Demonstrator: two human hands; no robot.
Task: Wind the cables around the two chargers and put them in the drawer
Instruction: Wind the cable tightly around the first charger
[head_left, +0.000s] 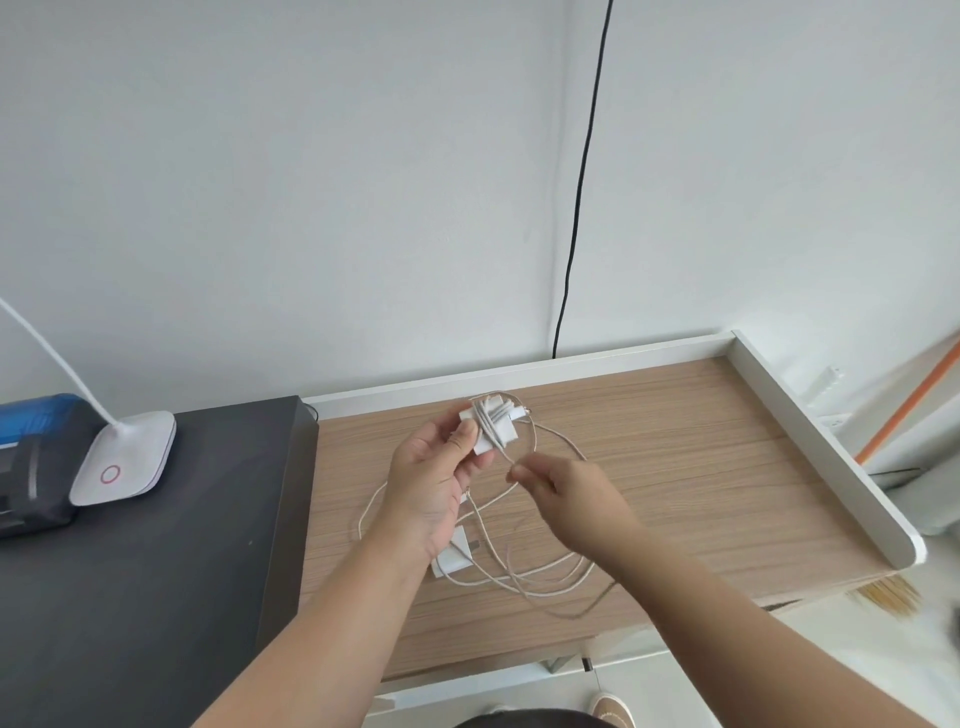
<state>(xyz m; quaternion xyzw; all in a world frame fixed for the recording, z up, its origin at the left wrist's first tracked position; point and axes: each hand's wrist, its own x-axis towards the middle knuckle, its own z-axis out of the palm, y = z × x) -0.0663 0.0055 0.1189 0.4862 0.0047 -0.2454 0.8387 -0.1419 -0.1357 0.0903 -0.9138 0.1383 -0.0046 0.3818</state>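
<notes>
Hands meet above the middle of the wooden table (675, 467), both bare-armed and reaching in from the 6 o'clock edge of the view. The left hand (434, 480) is closed around a white charger (491, 423), thumb pressed on its face and fingers behind it, holding it up off the wood with several turns of pale cable (545, 569) already lying across the block. At 4 o'clock from that charger, the right hand (569, 496) pinches a strand of the same cable between thumb and forefinger, its other fingers curled in; the strand runs taut from the pinch up to the wraps. From there the rest of the cable falls in loose, overlapping loops on the table toward 6 o'clock and out to 3 o'clock.

A second white charger (452, 558) lies flat on the wood directly under the left wrist, partly hidden by it — its own cord mixes with the loops, and which strand belongs to which cannot be told.

Toward 9 o'clock, a dark cabinet top (182, 545) butts against the table and carries a white desk lamp (124, 460) with a red ring on its base. A black wire (584, 171) hangs down the wall at 12 o'clock. No drawer front can be made out with certainty.
</notes>
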